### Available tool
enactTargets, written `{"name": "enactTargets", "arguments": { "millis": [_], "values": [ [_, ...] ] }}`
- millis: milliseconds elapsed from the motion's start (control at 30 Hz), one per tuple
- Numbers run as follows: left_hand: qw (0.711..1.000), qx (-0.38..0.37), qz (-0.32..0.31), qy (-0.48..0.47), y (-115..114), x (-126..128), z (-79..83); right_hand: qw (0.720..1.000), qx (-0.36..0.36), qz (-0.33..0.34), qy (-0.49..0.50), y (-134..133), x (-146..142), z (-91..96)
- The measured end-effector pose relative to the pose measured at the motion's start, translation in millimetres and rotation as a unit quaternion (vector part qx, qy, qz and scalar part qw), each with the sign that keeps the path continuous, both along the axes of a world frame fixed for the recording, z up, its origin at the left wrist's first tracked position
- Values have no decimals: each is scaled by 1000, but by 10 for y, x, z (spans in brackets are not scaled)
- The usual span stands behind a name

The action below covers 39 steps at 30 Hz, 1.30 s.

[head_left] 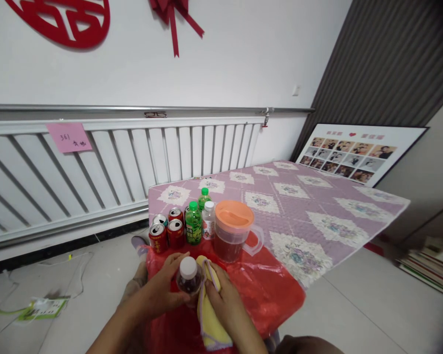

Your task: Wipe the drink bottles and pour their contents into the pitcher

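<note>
My left hand (161,290) is wrapped round a small bottle (188,279) with a white cap and dark liquid, held upright over the red plastic sheet (266,290). Against the bottle's right side my right hand (227,300) presses a yellow cloth (209,314), fingers closed on it. Just beyond the hands stand a clear pitcher (233,236) with an orange lid and dark drink, several red cans (167,230), two green-capped bottles (194,223) and a white-capped bottle (208,221).
The table carries a purple patterned cloth (310,216) past the red sheet. A white radiator (96,167) runs along the wall behind. A framed photo board (354,152) leans at the right. Books (428,268) and cables (40,305) lie on the floor.
</note>
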<state>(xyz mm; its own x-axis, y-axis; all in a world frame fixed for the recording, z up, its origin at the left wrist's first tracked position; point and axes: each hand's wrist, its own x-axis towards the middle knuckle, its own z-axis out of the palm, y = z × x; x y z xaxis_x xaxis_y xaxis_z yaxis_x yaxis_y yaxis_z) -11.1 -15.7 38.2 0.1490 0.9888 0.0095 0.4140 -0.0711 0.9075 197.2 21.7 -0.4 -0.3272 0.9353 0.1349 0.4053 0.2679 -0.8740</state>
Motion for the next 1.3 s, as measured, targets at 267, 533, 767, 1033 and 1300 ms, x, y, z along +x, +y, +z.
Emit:
{"name": "enactTargets", "arguments": {
  "millis": [267,533,767,1033,1300],
  "values": [
    [985,56,155,47,-42,373,-105,1000,11,-1,-5,-24,3,-51],
    [991,16,134,-4,-34,290,46,1000,14,-17,-1,-72,29,-37],
    [995,8,94,-28,-58,211,102,997,65,7,27,-168,5,203],
    [996,21,50,-64,-39,161,19,996,51,55,45,120,-96,315],
    [996,17,74,-49,-45,136,-43,993,-24,117,-23,216,-21,140]
  ]
}}
